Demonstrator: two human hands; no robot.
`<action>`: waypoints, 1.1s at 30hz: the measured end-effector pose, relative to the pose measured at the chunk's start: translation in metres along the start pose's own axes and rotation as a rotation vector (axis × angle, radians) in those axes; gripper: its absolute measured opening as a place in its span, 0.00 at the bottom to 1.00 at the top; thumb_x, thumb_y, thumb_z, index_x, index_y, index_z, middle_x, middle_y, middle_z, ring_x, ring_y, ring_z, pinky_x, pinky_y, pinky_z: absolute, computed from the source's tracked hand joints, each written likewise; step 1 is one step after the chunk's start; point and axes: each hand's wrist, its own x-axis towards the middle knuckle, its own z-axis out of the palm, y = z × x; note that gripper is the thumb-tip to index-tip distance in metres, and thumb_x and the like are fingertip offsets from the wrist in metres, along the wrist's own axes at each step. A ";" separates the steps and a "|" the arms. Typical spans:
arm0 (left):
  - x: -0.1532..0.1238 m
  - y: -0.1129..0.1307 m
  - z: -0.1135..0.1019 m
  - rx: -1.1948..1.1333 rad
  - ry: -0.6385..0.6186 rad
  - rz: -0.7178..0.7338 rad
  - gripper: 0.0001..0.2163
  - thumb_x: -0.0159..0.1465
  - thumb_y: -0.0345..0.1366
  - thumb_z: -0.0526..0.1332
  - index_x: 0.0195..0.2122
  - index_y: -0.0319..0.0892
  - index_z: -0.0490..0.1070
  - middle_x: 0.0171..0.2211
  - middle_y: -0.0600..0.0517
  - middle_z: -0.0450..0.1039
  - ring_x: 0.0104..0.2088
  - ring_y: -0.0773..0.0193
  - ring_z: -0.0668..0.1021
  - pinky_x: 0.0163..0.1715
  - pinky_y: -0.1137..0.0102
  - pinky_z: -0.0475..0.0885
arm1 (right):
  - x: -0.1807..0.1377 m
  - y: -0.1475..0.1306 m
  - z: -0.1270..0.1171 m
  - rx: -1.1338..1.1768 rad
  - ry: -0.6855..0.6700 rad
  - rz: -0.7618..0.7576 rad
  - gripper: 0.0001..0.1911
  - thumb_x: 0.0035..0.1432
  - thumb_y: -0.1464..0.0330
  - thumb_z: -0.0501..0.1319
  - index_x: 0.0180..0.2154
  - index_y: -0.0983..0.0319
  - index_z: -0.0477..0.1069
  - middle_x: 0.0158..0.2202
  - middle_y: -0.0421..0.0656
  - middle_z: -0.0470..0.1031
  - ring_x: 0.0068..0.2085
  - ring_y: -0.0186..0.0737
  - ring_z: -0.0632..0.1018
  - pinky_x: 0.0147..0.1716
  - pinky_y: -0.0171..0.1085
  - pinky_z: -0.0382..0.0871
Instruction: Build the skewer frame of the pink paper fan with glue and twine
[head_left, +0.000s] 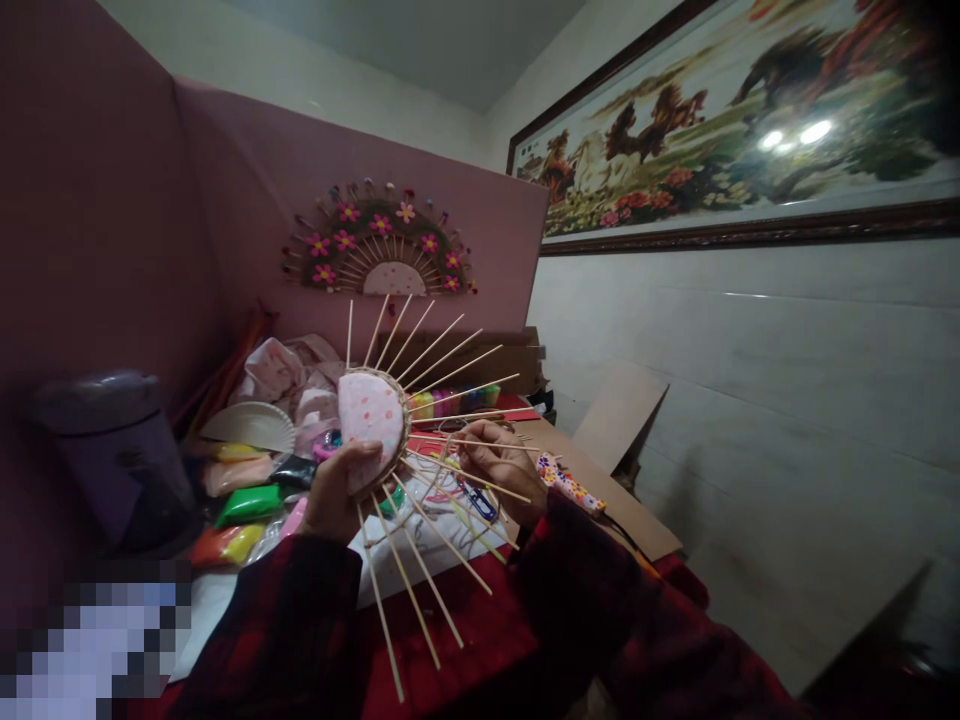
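Sticks are fanning out in every direction from a pink dotted half-disc [370, 413] that the person is holding up over the red table [480, 625]. Their left hand [335, 492] is gripping the disc from below, fingers wrapped closed around its lower edge, thumb pressing on the face. Their right hand [501, 462] is sitting just to the right of it, fingers pinched together among the wooden sticks [420, 570]; I cannot tell for certain which stick it is gripping. Both sleeves are dark red plaid. Behind the disc, a finished fan decoration [381, 245] with pink flowers is hanging on the pink partition [247, 180]. Off to the left, packets of coloured clay [244, 500] are lying beside a white paper plate [251, 425], and a purple jar [112, 455] is standing near them. A spotted tool [570, 485] is resting on cardboard [622, 505] just past the right hand, and a framed horse painting [750, 120] is hanging on the wall.
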 end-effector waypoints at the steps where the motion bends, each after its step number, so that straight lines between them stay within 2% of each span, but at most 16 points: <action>1: 0.000 0.000 0.000 0.005 -0.005 0.001 0.04 0.47 0.29 0.60 0.26 0.35 0.71 0.19 0.49 0.75 0.17 0.64 0.76 0.13 0.76 0.71 | 0.000 -0.001 0.000 0.013 0.005 0.003 0.15 0.48 0.58 0.65 0.30 0.62 0.66 0.21 0.35 0.62 0.20 0.26 0.60 0.18 0.29 0.50; 4: -0.002 0.000 0.001 0.009 -0.027 0.009 0.04 0.47 0.28 0.60 0.25 0.35 0.72 0.18 0.48 0.74 0.16 0.64 0.75 0.12 0.75 0.71 | 0.000 -0.001 -0.002 0.036 -0.006 0.005 0.15 0.49 0.59 0.65 0.26 0.62 0.64 0.20 0.34 0.61 0.19 0.26 0.56 0.17 0.29 0.45; 7: -0.002 0.000 0.001 -0.009 -0.026 -0.001 0.03 0.47 0.27 0.59 0.23 0.35 0.71 0.18 0.47 0.74 0.16 0.64 0.75 0.11 0.75 0.70 | 0.001 0.001 -0.004 0.026 0.000 0.031 0.14 0.49 0.59 0.65 0.26 0.62 0.64 0.20 0.34 0.60 0.19 0.26 0.56 0.17 0.30 0.44; 11: -0.002 0.000 0.002 -0.017 0.020 -0.020 0.03 0.47 0.27 0.59 0.23 0.36 0.71 0.17 0.47 0.74 0.17 0.62 0.76 0.11 0.74 0.70 | 0.000 0.007 -0.004 -0.029 0.052 0.061 0.14 0.49 0.58 0.64 0.26 0.62 0.65 0.19 0.34 0.62 0.18 0.26 0.57 0.17 0.29 0.47; 13: -0.003 0.000 0.003 -0.001 0.038 -0.019 0.02 0.46 0.27 0.59 0.22 0.36 0.70 0.17 0.47 0.74 0.17 0.61 0.76 0.11 0.74 0.69 | -0.001 0.009 -0.004 -0.110 0.062 0.062 0.14 0.49 0.58 0.64 0.27 0.62 0.67 0.20 0.36 0.65 0.20 0.27 0.61 0.19 0.30 0.52; 16: -0.004 0.001 0.006 0.016 0.048 0.000 0.02 0.45 0.27 0.60 0.21 0.36 0.70 0.17 0.48 0.74 0.17 0.63 0.76 0.12 0.75 0.70 | -0.003 0.003 -0.016 -0.314 0.037 0.040 0.13 0.49 0.60 0.63 0.31 0.63 0.71 0.29 0.41 0.73 0.29 0.33 0.71 0.30 0.34 0.64; 19: -0.004 0.002 0.006 0.016 0.060 0.019 0.02 0.45 0.26 0.60 0.21 0.36 0.71 0.18 0.49 0.74 0.17 0.63 0.76 0.13 0.75 0.71 | -0.006 -0.015 -0.048 -0.552 0.115 -0.020 0.13 0.48 0.63 0.62 0.37 0.63 0.72 0.38 0.44 0.75 0.39 0.38 0.74 0.41 0.38 0.65; 21: -0.002 0.003 0.006 0.020 0.076 0.030 0.02 0.45 0.26 0.60 0.20 0.36 0.71 0.17 0.49 0.73 0.17 0.64 0.75 0.13 0.74 0.71 | -0.010 -0.030 -0.077 -0.748 0.202 -0.028 0.12 0.51 0.63 0.59 0.36 0.64 0.72 0.36 0.45 0.75 0.37 0.39 0.74 0.38 0.38 0.66; 24: 0.001 0.003 0.004 0.026 0.078 0.049 0.03 0.46 0.25 0.59 0.21 0.36 0.71 0.17 0.49 0.74 0.17 0.64 0.75 0.13 0.74 0.71 | -0.021 -0.043 -0.118 -1.096 0.275 0.077 0.12 0.55 0.64 0.54 0.34 0.65 0.73 0.31 0.46 0.76 0.34 0.40 0.74 0.34 0.38 0.66; 26: 0.002 0.002 0.003 0.029 0.074 0.056 0.03 0.46 0.25 0.58 0.22 0.36 0.71 0.18 0.50 0.74 0.17 0.64 0.76 0.14 0.74 0.72 | -0.031 -0.043 -0.135 -1.335 0.246 0.185 0.13 0.56 0.64 0.53 0.34 0.64 0.74 0.32 0.47 0.76 0.35 0.42 0.75 0.34 0.38 0.65; 29: 0.002 0.001 0.004 0.029 0.067 0.064 0.04 0.47 0.24 0.58 0.23 0.36 0.72 0.19 0.49 0.74 0.18 0.63 0.76 0.14 0.74 0.72 | -0.044 -0.028 -0.144 -1.597 0.179 0.311 0.18 0.54 0.59 0.57 0.43 0.61 0.73 0.42 0.49 0.76 0.42 0.47 0.74 0.38 0.39 0.64; 31: 0.001 0.001 0.005 0.029 0.066 0.062 0.05 0.47 0.24 0.57 0.23 0.36 0.72 0.20 0.48 0.75 0.18 0.63 0.77 0.14 0.74 0.72 | -0.047 -0.016 -0.144 -1.699 0.158 0.376 0.25 0.50 0.57 0.60 0.48 0.62 0.69 0.47 0.52 0.73 0.46 0.51 0.73 0.41 0.41 0.63; 33: 0.000 0.002 0.006 0.032 0.072 0.056 0.05 0.47 0.24 0.57 0.23 0.35 0.72 0.21 0.47 0.76 0.19 0.63 0.77 0.15 0.74 0.72 | -0.048 -0.004 -0.145 -1.728 0.158 0.409 0.28 0.50 0.58 0.60 0.50 0.64 0.67 0.48 0.54 0.72 0.48 0.52 0.72 0.43 0.41 0.62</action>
